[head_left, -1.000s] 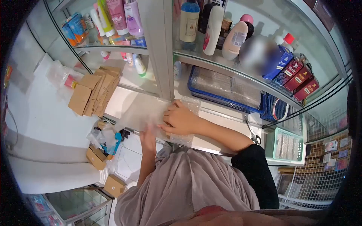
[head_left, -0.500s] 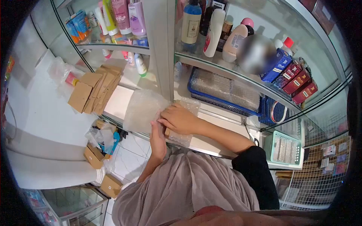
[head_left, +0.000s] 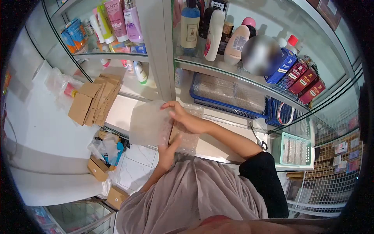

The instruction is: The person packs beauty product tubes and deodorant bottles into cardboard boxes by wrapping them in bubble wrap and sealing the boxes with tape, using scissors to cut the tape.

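Note:
A sheet of bubble wrap [head_left: 147, 123] lies across the white counter in front of me, part of it folded up between my hands. Beneath and to the right is a flat brown cardboard piece [head_left: 178, 134], with more bubble wrap [head_left: 191, 142] around it. At the far end of the fold, my right hand [head_left: 186, 119] grips the sheet's edge with curled fingers. My left hand [head_left: 167, 155] holds the near end of that edge, thumb on top and the other fingers mostly hidden under the plastic.
Folded cardboard boxes [head_left: 93, 99] are stacked left of the wrap. A blue basket [head_left: 230, 104] of bubble-wrapped packs stands behind the counter, with scissors [head_left: 260, 138] and a mint basket [head_left: 297, 150] to the right. Glass shelves [head_left: 241, 72] with bottles hang above.
My right hand has lifted from lying flat on the wrap and moved slightly left to its far edge. My left hand has moved right and nearer me. The sheet's edge is raised.

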Available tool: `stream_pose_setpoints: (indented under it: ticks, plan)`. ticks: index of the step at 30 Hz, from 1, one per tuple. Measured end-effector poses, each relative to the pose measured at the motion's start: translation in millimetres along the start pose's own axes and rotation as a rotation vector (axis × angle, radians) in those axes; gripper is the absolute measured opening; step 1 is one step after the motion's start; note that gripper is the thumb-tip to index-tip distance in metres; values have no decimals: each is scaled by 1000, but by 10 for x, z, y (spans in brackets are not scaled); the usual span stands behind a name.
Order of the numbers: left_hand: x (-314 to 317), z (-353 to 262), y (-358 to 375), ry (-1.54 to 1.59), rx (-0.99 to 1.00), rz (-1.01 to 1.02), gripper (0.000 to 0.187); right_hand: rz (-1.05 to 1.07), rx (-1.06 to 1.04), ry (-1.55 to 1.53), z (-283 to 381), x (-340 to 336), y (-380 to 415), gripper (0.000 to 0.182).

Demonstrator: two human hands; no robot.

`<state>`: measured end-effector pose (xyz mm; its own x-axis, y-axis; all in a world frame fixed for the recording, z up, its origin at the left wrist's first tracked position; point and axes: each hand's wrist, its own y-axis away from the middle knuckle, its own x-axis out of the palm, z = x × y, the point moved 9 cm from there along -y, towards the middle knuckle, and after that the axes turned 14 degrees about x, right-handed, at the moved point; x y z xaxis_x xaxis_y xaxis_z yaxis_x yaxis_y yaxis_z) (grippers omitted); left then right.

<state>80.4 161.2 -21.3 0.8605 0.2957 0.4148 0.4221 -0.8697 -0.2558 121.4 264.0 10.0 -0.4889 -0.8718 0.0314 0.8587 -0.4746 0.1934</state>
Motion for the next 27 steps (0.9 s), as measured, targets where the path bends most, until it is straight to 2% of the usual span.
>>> stream_pose_setpoints:
  ticks: [2,3,6,9,12,21,26,27]
  plan:
    - [29,-26,-6,-86,-30,16,53,57,-85,-196,51,-27,3,41]
    - [8,3,6,-64,-58,-4,52,19,-67,-310,85,-69,34,37]
    - [-39,73,22,-16,-126,-44,54,-109,-268,-191,319,-280,196,29]
    - [-45,90,26,2,-156,-56,60,-281,-246,295,565,-301,548,19]
    - [-17,60,19,43,-154,-80,60,-384,-322,1040,696,-84,859,19]
    - [-75,122,41,46,-136,-92,62,-431,-176,1249,237,120,1015,45]
    - [-102,137,30,-15,-94,-69,66,-484,-129,1272,170,130,1065,48]
    - [-96,110,27,-56,-64,-56,60,-485,-120,1275,167,129,1073,48]
